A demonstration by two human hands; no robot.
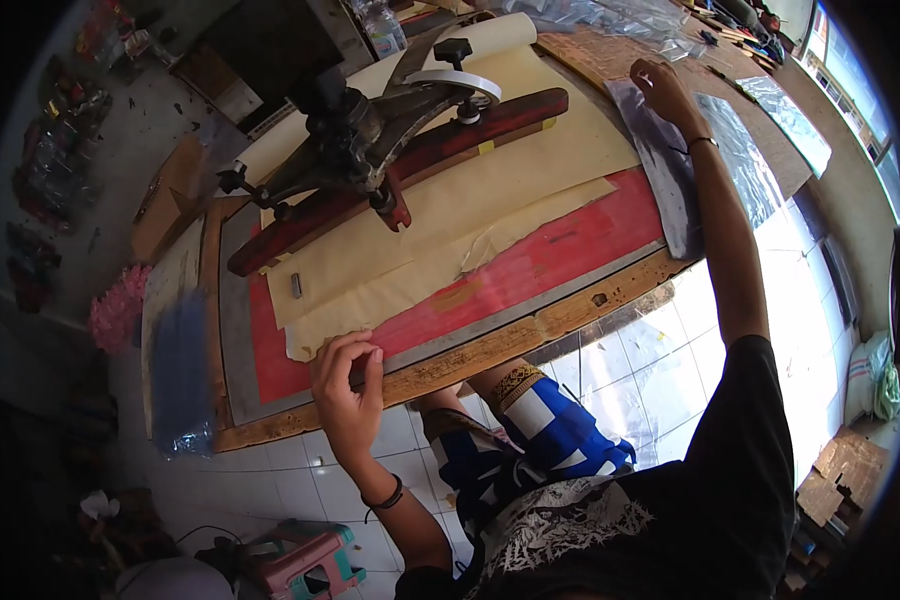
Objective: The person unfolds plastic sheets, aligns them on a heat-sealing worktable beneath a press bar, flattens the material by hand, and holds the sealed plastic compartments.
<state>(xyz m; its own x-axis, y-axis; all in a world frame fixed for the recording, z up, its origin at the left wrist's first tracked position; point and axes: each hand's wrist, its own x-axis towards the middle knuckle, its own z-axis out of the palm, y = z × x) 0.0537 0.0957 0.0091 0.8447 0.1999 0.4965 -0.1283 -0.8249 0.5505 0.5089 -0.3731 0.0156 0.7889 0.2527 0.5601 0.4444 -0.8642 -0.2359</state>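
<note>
My left hand (347, 395) is at the front edge of a wooden-framed screen (470, 372). Its fingers curl toward the thumb beside the torn edge of a tan paper sheet (370, 290); whether they grip anything is hidden. The paper lies over a red area (560, 245) of the screen. My right hand (667, 97) is raised at the far right, its fingers curled closed near the top of a greyish plastic sheet (660, 170). A small pale spot shows at those fingers, too small to name.
A dark metal arm (355, 140) carrying a long red bar (410, 180) spans the screen. A small grey piece (296, 286) lies on the paper. Clear plastic sheets (740, 150) lie at right, and bluish ones (180, 370) at left. A pink-and-green stool (305, 565) stands below.
</note>
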